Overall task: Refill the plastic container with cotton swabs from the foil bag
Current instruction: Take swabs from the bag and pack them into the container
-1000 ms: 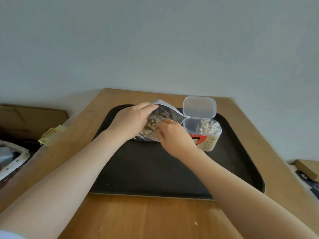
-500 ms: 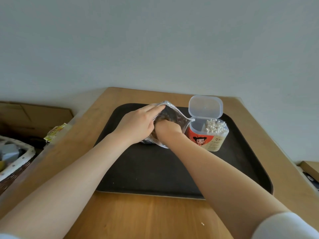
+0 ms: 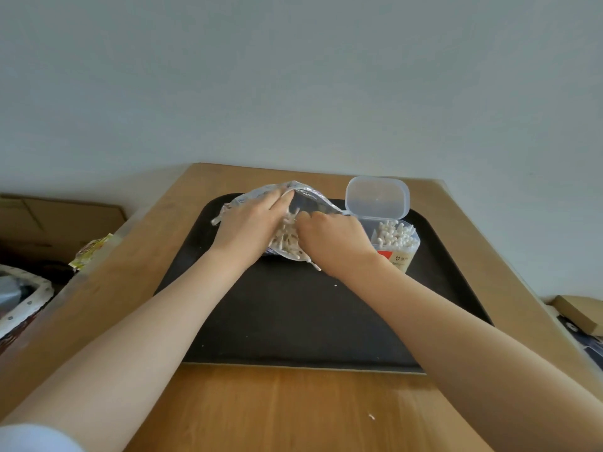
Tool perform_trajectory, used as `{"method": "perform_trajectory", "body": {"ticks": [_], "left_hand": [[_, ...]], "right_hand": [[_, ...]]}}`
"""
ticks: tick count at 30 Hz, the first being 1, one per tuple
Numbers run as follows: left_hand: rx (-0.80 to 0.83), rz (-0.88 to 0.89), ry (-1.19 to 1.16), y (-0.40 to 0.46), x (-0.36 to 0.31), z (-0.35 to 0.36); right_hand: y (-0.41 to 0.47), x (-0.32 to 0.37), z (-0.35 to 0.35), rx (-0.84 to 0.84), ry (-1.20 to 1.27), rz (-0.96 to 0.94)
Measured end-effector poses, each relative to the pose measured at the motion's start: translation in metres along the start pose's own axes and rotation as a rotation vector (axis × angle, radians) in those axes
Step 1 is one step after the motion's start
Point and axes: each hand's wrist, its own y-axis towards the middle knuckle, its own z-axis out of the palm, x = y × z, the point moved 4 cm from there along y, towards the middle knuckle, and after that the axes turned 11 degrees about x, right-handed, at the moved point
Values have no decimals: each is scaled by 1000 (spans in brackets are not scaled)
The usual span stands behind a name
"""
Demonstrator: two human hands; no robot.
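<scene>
Red-labelled plastic container (image 3: 396, 246), writing illegible

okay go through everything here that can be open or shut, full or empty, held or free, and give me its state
foil bag: mouth open, lying on the tray, swabs inside
plastic container: lid flipped up, swabs standing inside
left hand: holds the bag's mouth open
right hand: fingers curled into the bag's swabs
tray: flat on the table

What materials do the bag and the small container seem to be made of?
Bag: thin metallised foil or film, likely; it is shiny, silvery and crinkled.
Container: clear, smooth plastic; the swabs show through its wall, and the hinged lid is translucent.
</scene>
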Motion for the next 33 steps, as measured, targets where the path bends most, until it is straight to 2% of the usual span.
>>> {"method": "perform_trajectory", "body": {"ticks": [4,5,9,10,12,14,15,20,22,24,29,33], "left_hand": [[172,-82,-117,4,3,11],[138,-44,-176,2,0,8],[-182,152,-370,-7,-21,-12],[-161,195,-412,-7,-31,-17],[42,236,-494,-7,-50,-19],[226,202,-526,-4,-55,-10],[260,180,-547,-3,-55,-7],[307,97,-638,0,-62,-10],[302,62,-740,1,-67,-13],[275,39,-730,3,-70,-15],[303,1,-699,5,-68,-11],[290,-87,-821,3,-67,-8]], "right_hand": [[-16,-25,10,35,221,47],[-20,-31,12,51,275,59],[-31,-48,9,34,345,-2],[-33,-50,7,45,353,-15],[-37,-53,1,64,415,-30],[-38,-55,-3,80,476,-44],[-38,-54,-4,80,505,-55],[-43,-59,-4,-85,822,-24],[-42,-58,-1,-142,918,38],[-42,-56,4,-205,1005,115],[-42,-55,11,-269,1136,216],[-41,-62,10,-334,1192,229]]}}
